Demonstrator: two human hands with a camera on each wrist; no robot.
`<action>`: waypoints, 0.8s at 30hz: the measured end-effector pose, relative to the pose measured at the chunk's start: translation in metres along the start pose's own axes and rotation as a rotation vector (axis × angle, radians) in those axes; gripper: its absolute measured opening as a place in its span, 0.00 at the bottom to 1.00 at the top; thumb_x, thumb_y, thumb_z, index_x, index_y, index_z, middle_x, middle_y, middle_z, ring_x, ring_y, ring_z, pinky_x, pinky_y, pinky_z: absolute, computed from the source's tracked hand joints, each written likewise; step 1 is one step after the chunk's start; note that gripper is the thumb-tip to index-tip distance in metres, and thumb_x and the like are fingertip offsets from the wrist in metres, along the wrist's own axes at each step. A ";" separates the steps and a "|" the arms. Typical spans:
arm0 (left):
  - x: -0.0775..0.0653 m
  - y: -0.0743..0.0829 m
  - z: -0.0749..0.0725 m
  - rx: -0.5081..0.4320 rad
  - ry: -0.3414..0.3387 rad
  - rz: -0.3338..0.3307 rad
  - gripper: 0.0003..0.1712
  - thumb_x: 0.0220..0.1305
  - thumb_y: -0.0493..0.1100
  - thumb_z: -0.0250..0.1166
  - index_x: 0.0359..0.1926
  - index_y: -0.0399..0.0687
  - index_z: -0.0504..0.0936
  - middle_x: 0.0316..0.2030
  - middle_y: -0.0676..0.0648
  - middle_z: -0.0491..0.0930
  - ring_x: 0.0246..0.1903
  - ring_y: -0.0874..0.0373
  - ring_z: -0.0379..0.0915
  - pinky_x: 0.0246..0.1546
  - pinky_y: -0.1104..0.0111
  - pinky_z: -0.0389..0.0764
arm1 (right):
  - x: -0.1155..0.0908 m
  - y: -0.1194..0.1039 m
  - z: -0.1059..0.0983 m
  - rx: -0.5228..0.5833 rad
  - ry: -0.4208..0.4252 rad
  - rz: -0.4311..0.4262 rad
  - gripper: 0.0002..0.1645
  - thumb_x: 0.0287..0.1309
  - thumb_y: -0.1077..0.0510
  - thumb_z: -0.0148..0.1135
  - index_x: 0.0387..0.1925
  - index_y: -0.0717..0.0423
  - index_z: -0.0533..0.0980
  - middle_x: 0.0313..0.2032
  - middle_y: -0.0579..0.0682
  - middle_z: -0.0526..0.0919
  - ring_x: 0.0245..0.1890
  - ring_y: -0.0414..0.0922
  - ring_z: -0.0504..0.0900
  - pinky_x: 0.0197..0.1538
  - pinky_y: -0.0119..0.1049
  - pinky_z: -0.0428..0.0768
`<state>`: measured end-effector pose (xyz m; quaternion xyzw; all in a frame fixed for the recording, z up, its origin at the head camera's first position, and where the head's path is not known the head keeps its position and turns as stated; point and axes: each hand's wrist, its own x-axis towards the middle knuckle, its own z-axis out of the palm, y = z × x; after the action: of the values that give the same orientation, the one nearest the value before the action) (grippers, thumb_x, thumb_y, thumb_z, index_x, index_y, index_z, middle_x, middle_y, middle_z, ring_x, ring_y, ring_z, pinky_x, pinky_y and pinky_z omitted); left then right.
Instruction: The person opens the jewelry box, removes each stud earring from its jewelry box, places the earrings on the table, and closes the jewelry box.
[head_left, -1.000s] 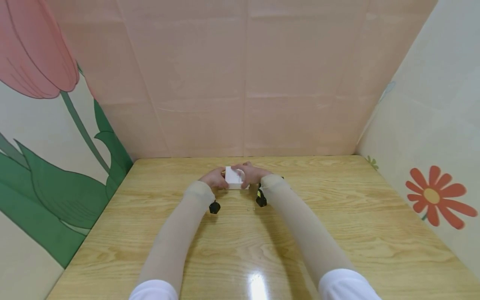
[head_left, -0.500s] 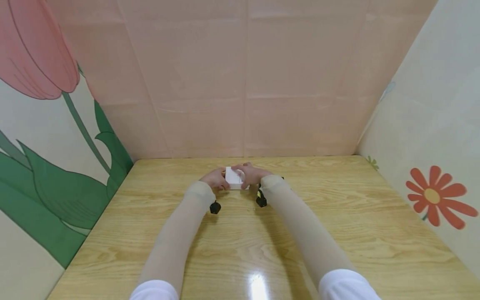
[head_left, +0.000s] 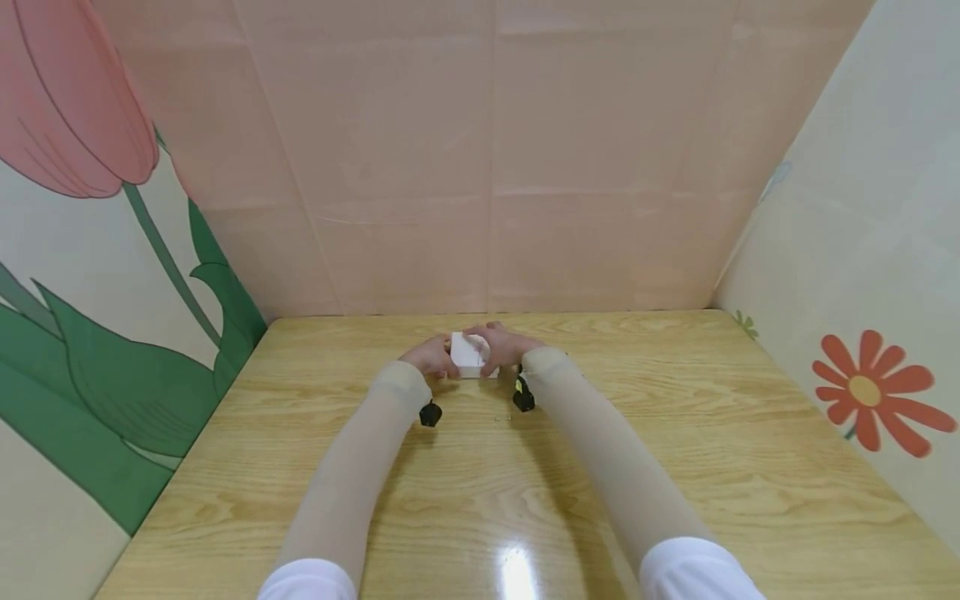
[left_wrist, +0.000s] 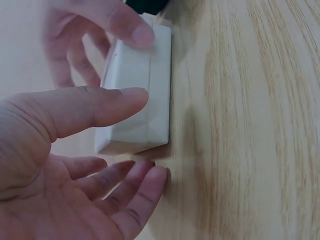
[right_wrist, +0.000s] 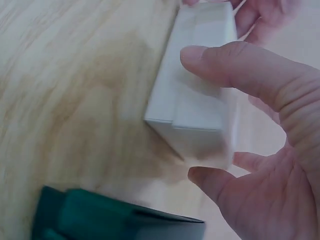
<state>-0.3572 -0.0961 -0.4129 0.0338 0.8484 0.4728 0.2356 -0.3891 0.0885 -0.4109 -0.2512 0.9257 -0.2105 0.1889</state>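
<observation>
A small white box [head_left: 468,351] sits on the wooden table between the two hands, near the back edge. My left hand [head_left: 431,357] holds it at the left end. In the left wrist view the left thumb [left_wrist: 117,105] lies across the box's near side, with the curved fingers [left_wrist: 137,192] close by its end. From the other end my right hand [head_left: 506,348] grips it. The right thumb [right_wrist: 215,62] presses the near side in the right wrist view, and the other fingers reach round the far side and end. The box's far side is mostly hidden.
A dark green box [right_wrist: 105,217] lies on the table beside the right hand, mostly hidden in the head view. Tiny clear bits [head_left: 502,418] lie in front of the hands. The table [head_left: 480,483] meets a pink backdrop [head_left: 487,167] behind, with painted panels at both sides.
</observation>
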 end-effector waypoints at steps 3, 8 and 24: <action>-0.003 0.002 -0.002 0.086 0.020 -0.001 0.54 0.53 0.30 0.69 0.75 0.41 0.47 0.69 0.37 0.61 0.57 0.46 0.69 0.60 0.55 0.70 | -0.004 -0.003 -0.007 0.012 0.009 -0.051 0.57 0.47 0.62 0.73 0.74 0.47 0.53 0.72 0.64 0.48 0.66 0.60 0.59 0.60 0.56 0.70; -0.011 0.014 -0.009 0.177 0.056 0.024 0.57 0.53 0.35 0.70 0.75 0.40 0.43 0.73 0.36 0.53 0.70 0.40 0.52 0.68 0.48 0.56 | -0.015 -0.009 -0.024 0.063 0.026 -0.145 0.53 0.52 0.62 0.70 0.75 0.50 0.52 0.74 0.59 0.47 0.73 0.59 0.50 0.65 0.57 0.64; -0.024 0.050 0.024 -0.059 0.219 0.392 0.23 0.63 0.31 0.59 0.60 0.41 0.73 0.51 0.35 0.79 0.50 0.45 0.77 0.48 0.61 0.79 | -0.076 0.004 -0.050 0.227 0.332 -0.254 0.15 0.63 0.64 0.59 0.51 0.62 0.77 0.39 0.59 0.82 0.38 0.51 0.84 0.42 0.41 0.80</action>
<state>-0.3334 -0.0565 -0.3737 0.1394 0.8320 0.5349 0.0465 -0.3524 0.1476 -0.3519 -0.3047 0.8753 -0.3740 0.0330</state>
